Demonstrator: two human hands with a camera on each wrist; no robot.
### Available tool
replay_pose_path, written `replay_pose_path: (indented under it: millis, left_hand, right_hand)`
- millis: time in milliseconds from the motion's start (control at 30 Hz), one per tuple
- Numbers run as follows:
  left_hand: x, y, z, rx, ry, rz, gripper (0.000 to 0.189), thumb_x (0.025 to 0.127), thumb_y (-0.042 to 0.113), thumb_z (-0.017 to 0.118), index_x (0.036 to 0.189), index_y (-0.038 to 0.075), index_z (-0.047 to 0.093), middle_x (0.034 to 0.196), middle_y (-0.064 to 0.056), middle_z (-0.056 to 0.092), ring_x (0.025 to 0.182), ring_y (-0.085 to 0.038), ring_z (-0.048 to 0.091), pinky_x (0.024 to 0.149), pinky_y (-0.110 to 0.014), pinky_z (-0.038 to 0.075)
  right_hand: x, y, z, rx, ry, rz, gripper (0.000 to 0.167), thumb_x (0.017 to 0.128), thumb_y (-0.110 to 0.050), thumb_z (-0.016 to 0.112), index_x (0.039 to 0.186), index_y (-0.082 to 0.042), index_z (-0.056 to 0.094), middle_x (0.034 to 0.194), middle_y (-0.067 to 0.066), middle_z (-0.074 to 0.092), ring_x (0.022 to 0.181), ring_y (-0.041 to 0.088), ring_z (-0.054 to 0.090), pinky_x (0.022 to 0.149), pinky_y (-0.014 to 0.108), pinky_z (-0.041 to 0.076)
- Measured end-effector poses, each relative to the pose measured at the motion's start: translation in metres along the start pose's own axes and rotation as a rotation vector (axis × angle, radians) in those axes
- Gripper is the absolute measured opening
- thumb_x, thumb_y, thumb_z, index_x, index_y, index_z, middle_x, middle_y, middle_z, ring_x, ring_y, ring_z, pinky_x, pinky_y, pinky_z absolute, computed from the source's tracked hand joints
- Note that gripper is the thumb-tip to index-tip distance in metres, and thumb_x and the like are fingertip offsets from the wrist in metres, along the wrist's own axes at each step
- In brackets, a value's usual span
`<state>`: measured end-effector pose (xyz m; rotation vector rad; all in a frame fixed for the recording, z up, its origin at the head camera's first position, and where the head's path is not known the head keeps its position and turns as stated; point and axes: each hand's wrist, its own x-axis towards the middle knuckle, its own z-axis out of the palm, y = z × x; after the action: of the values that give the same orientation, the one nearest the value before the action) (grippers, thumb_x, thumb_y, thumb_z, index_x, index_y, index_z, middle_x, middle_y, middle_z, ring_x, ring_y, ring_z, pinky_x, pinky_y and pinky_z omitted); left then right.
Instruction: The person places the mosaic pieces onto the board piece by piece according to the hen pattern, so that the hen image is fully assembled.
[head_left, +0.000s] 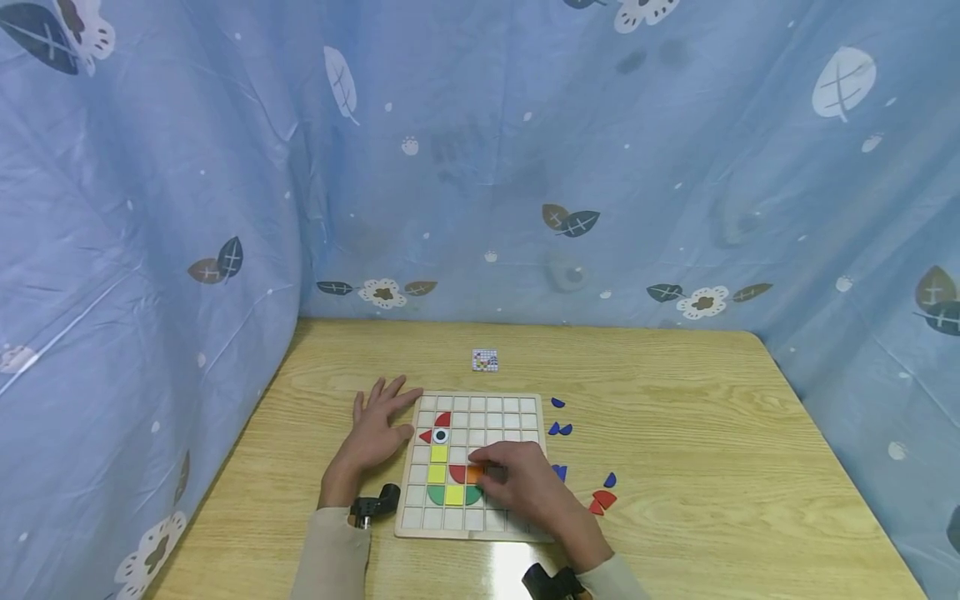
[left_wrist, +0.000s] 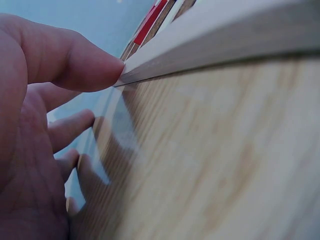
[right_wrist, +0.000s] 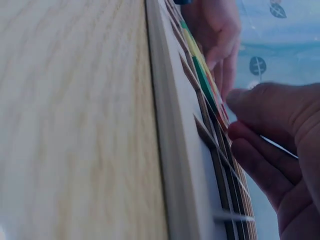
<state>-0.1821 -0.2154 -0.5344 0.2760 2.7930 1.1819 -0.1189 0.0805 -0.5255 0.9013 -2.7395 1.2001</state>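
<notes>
A wooden grid board [head_left: 472, 533] lies on the table with a bird-like pattern of coloured tiles in its cells. My left hand [head_left: 378, 432] rests at its left side, fingers spread, thumb and index finger touching the edge. In the left wrist view a fingertip [left_wrist: 107, 70] presses against the board's side. My right hand [head_left: 521, 479] is over the middle of the board, its thumb and index finger pinching an orange square [head_left: 475, 474]. Beside that square lies a red quarter-circle [head_left: 457, 473]; below are a green quarter-circle [head_left: 472, 495] and a yellow square [head_left: 454, 495].
Blue pieces [head_left: 558, 402] lie scattered right of the board, several in all. Farther right are red pieces [head_left: 603, 499]. A small pattern card [head_left: 484, 360] lies behind the board. Blue patterned curtain [head_left: 480, 167] hangs around the table.
</notes>
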Motion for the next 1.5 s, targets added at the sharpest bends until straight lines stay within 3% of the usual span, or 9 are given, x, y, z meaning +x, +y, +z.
replay_pose_path:
  millis: [333, 500, 600, 800, 1067, 1333, 1500]
  left_hand:
    - [-0.001, -0.002, 0.001, 0.004, 0.005, 0.001, 0.068, 0.094, 0.008, 0.064, 0.161, 0.017, 0.058, 0.181, -0.017, 0.026, 0.171, -0.044, -0.001, 0.131, -0.068, -0.018]
    - [0.000, -0.004, 0.001, 0.004, 0.005, 0.006, 0.068, 0.094, 0.008, 0.064, 0.161, 0.018, 0.057, 0.182, -0.017, 0.026, 0.171, -0.045, -0.001, 0.131, -0.068, -0.018]
    - [0.001, -0.003, 0.001, 0.006, 0.003, 0.006, 0.068, 0.094, 0.008, 0.064, 0.161, 0.018, 0.057, 0.182, -0.017, 0.026, 0.171, -0.045, -0.001, 0.131, -0.068, -0.018]
    - [0.001, -0.004, 0.001, 0.010, 0.002, 0.009, 0.068, 0.094, 0.008, 0.064, 0.161, 0.018, 0.057, 0.182, -0.017, 0.026, 0.171, -0.045, -0.001, 0.131, -0.068, -0.018]
    - [0.001, -0.005, 0.001, 0.010, 0.002, 0.019, 0.069, 0.095, 0.007, 0.063, 0.162, 0.018, 0.056, 0.181, -0.018, 0.026, 0.171, -0.046, -0.001, 0.131, -0.069, -0.018]
    - [0.001, -0.004, 0.001, 0.005, -0.001, 0.022, 0.069, 0.094, 0.007, 0.063, 0.162, 0.017, 0.056, 0.181, -0.018, 0.026, 0.171, -0.046, -0.001, 0.131, -0.069, -0.018]
    - [0.001, -0.004, 0.001, 0.008, -0.003, 0.018, 0.069, 0.095, 0.007, 0.063, 0.162, 0.017, 0.056, 0.182, -0.018, 0.026, 0.171, -0.046, -0.001, 0.131, -0.069, -0.018]
  right_hand:
    - [-0.031, 0.018, -0.030, 0.106, 0.003, 0.036, 0.029, 0.091, -0.015, 0.089, 0.120, -0.016, 0.084, 0.115, -0.006, 0.084, 0.107, 0.011, 0.079, 0.097, 0.035, 0.064]
    - [-0.057, 0.032, -0.049, 0.069, 0.052, 0.054, 0.030, 0.090, -0.015, 0.090, 0.119, -0.019, 0.085, 0.115, -0.009, 0.084, 0.107, 0.009, 0.078, 0.096, 0.033, 0.064]
    - [-0.075, 0.041, -0.062, 0.068, 0.071, 0.097, 0.030, 0.089, -0.014, 0.090, 0.118, -0.019, 0.085, 0.116, -0.008, 0.084, 0.107, 0.009, 0.078, 0.090, 0.031, 0.065]
    - [-0.105, 0.053, -0.083, 0.038, 0.128, 0.149, 0.031, 0.087, -0.008, 0.090, 0.116, -0.019, 0.085, 0.112, -0.008, 0.084, 0.095, 0.004, 0.076, 0.084, 0.025, 0.065]
    - [-0.131, 0.059, -0.094, -0.078, 0.234, 0.134, 0.037, 0.081, -0.002, 0.094, 0.110, -0.023, 0.086, 0.105, -0.013, 0.084, 0.100, -0.001, 0.077, 0.089, 0.006, 0.054]
    - [-0.146, 0.055, -0.097, -0.053, 0.233, 0.203, 0.040, 0.079, 0.004, 0.092, 0.111, -0.020, 0.086, 0.107, -0.008, 0.085, 0.098, -0.004, 0.075, 0.082, 0.013, 0.061]
    - [-0.145, 0.056, -0.095, -0.064, 0.238, 0.188, 0.044, 0.076, 0.006, 0.093, 0.111, -0.020, 0.086, 0.107, -0.008, 0.085, 0.098, -0.003, 0.075, 0.083, 0.011, 0.060]
